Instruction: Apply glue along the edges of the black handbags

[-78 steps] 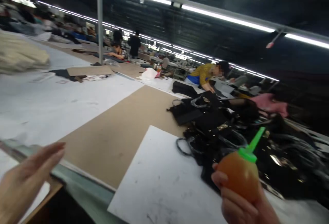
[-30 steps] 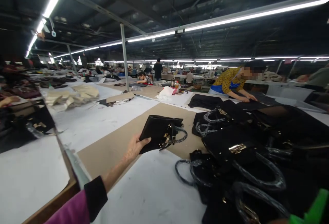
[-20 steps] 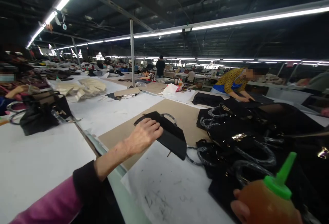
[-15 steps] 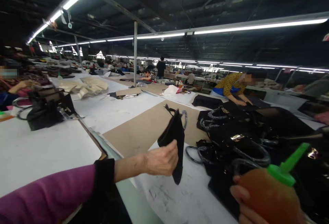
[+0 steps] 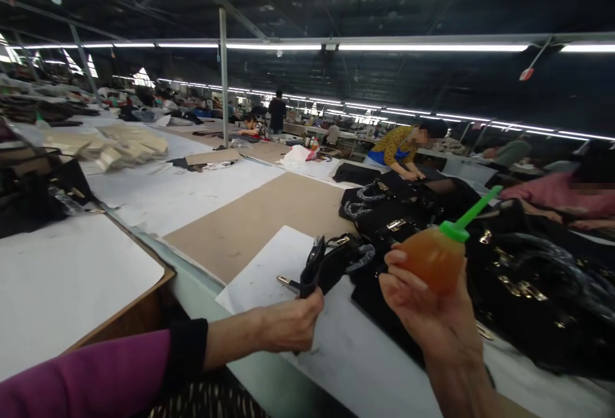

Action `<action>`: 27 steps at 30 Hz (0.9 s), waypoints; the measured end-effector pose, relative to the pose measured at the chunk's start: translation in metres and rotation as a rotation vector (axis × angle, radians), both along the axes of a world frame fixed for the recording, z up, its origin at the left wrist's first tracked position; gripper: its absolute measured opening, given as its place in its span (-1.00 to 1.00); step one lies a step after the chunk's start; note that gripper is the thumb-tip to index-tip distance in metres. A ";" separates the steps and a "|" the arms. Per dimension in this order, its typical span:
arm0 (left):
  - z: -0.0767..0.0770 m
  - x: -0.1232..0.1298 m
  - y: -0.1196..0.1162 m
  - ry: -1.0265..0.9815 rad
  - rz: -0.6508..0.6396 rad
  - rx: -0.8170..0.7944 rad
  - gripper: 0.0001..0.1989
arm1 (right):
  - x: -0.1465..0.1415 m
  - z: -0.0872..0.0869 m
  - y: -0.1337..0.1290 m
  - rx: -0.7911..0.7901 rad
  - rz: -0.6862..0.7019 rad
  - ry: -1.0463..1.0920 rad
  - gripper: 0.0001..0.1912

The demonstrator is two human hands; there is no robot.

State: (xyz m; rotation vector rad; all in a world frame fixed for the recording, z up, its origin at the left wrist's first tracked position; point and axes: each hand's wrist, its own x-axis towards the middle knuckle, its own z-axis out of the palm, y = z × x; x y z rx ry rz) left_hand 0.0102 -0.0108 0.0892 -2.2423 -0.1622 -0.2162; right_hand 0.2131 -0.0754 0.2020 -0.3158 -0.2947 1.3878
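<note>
Black bag (image 5: 329, 271) now turned, pinched in left hand (image 5: 291, 322); right hand (image 5: 435, 315) grasps orange bottle (image 5: 430, 258), now fully visible, apart from bag. Bag's opening: can't tell.

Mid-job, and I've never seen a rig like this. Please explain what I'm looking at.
There is no machine: one camera worn on a person's head looks forward and down at their two bare hands. The left hand grips a small black bag with gold-coloured fittings; the right hand holds a round amber bottle with a green nozzle. On the pale green table lie a flat white sheet, a flat tan sheet and, at right, piled black bags.
</note>
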 end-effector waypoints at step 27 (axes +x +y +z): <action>-0.008 -0.058 0.149 -0.882 0.091 -2.506 -0.64 | -0.024 0.044 0.057 -0.129 0.245 -0.118 -0.54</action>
